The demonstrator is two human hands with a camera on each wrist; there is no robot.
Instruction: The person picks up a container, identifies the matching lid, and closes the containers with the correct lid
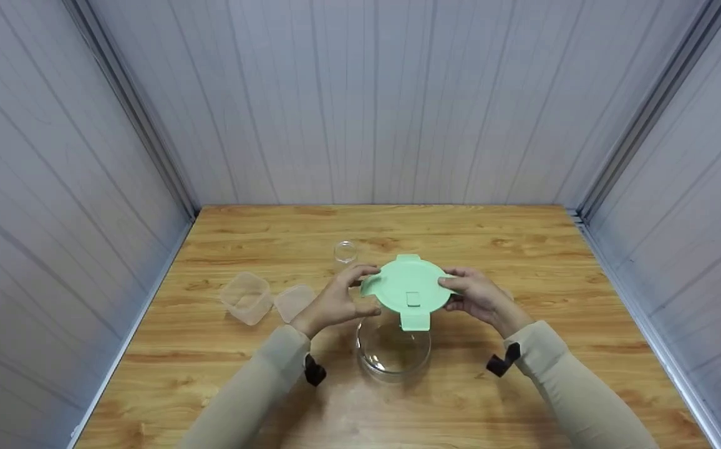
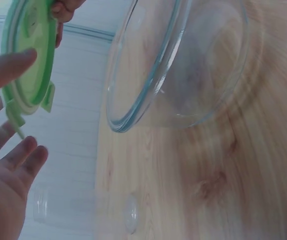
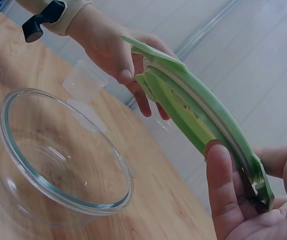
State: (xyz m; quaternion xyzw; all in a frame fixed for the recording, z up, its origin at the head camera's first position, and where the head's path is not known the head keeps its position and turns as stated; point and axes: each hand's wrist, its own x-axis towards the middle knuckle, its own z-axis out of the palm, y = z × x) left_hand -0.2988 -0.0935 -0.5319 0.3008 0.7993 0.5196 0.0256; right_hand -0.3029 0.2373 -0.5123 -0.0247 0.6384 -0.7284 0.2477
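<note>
Lid: green (image 1: 411, 291), round with snap tabs, held in the air just above and behind the glass bowl (image 1: 393, 349), clear of its rim.
Left hand: (image 1: 337, 300) fingers curled round the lid's left edge, thumb underneath, pinching it so the tabs hang free.
Right hand: (image 1: 476, 295) grips the opposite edge the same way; a hold from both sides keeps the lid near level.
Bowl: empty and open, upright on the worktop (image 1: 522, 249) directly in front of the person, between the forearms.
Box: small clear plastic (image 1: 247, 297), left of the hands, its flat lid (image 1: 293, 302) lying just beside it.
Jar: small glass (image 1: 345, 252), behind the left hand, well apart from the bowl.
</note>
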